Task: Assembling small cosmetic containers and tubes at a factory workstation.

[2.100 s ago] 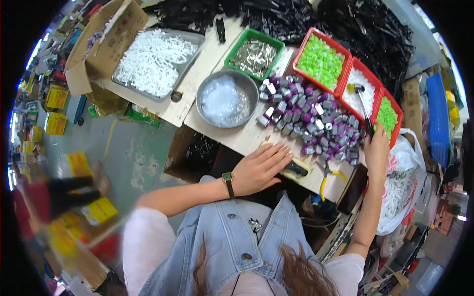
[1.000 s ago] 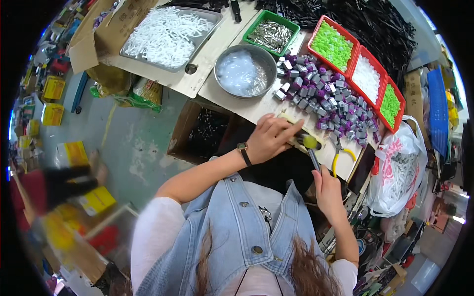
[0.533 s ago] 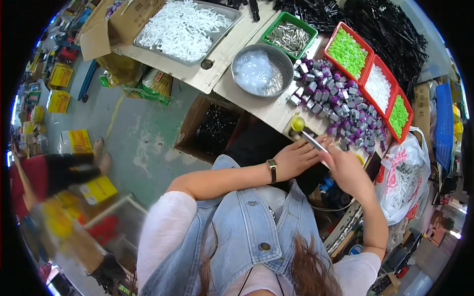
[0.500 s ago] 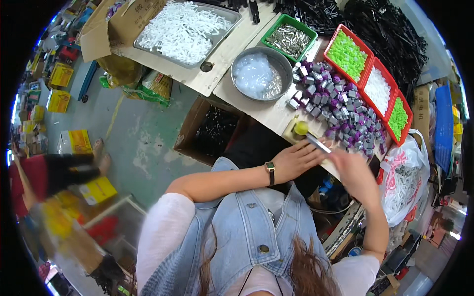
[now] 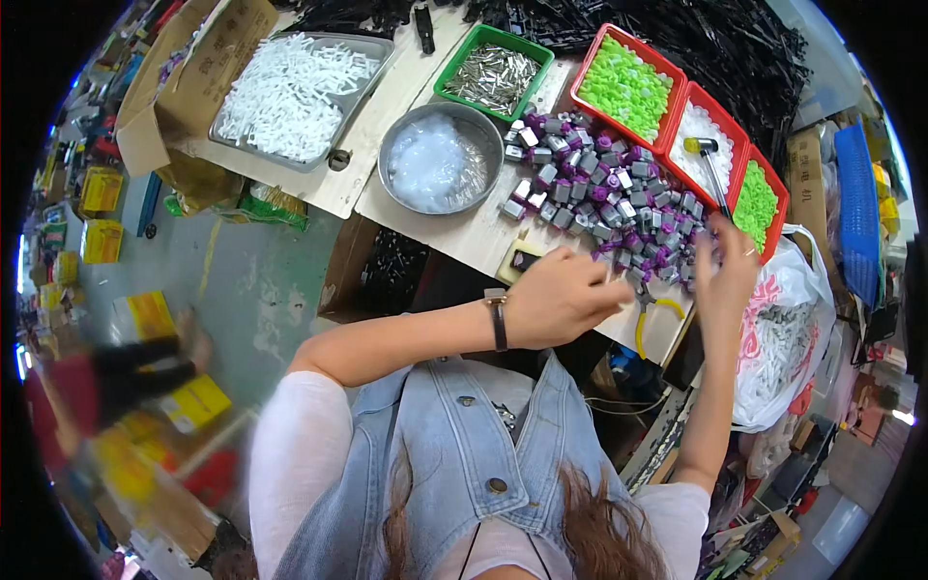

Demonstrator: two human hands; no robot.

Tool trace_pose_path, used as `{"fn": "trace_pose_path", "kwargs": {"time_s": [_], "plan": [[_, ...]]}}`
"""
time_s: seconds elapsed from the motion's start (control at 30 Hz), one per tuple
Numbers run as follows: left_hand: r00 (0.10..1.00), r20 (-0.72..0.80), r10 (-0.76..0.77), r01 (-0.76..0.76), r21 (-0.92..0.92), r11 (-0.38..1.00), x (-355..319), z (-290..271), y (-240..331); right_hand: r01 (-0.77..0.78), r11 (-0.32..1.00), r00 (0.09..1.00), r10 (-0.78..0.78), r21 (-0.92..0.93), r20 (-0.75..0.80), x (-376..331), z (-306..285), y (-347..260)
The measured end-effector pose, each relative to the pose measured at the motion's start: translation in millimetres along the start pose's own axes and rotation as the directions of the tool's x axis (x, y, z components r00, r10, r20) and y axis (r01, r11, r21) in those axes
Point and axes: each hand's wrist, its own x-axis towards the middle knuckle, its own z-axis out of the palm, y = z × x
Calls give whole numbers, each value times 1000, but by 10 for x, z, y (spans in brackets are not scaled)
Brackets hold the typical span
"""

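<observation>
My left hand (image 5: 565, 300) is raised over the near edge of the bench. Its fingers are curled together, and anything inside them is hidden. Just left of it sits a small pale yellow block (image 5: 509, 263) with a dark piece on top. My right hand (image 5: 727, 266) is over the right end of the heap of grey and purple cube-shaped parts (image 5: 619, 184), slightly blurred, its fingers apart. By its fingertips is the handle end of a small hammer (image 5: 715, 174), whose yellow-and-black head rests over a red tray (image 5: 690, 89) of white pieces. Yellow-handled pliers (image 5: 659, 314) lie between my hands.
Behind the heap are red trays of green pieces (image 5: 623, 82) and a green tray (image 5: 553, 60) of metal pins. A round metal bowl (image 5: 390, 179) and a grey tray (image 5: 385, 60) of white parts stand left. Right hangs a white plastic bag (image 5: 788, 333). A person (image 5: 72, 391) is far left.
The hammer has gone from the yellow block to the red tray of white pieces. My right hand has moved right and away from my left, whose fingers have curled up. The view has shifted.
</observation>
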Motion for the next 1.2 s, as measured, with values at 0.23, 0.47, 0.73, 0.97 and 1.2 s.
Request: {"fn": "trace_pose_path", "kwargs": {"time_s": [0.23,0.47,0.73,0.97,1.2], "plan": [[833,290,-471,231,-956,-180,104,-427,8,-251,966,947,232,62,221,-1193,369,-168],[831,273,-485,163,-953,-256,-127,-519,67,-208,930,965,145,304,217,-840,-18,-319],[820,-458,-342,118,-450,885,-565,-540,129,243,934,904,-316,260,288,-470,-125,-1345],[761,-274,-588,157,-802,576,-851,-627,-3,430,862,832,-494,266,254,-435,134,-1559],[749,413,-518,593,-766,248,-1486,-1391,-220,684,602,593,-788,411,167,-358,378,-1921]]}}
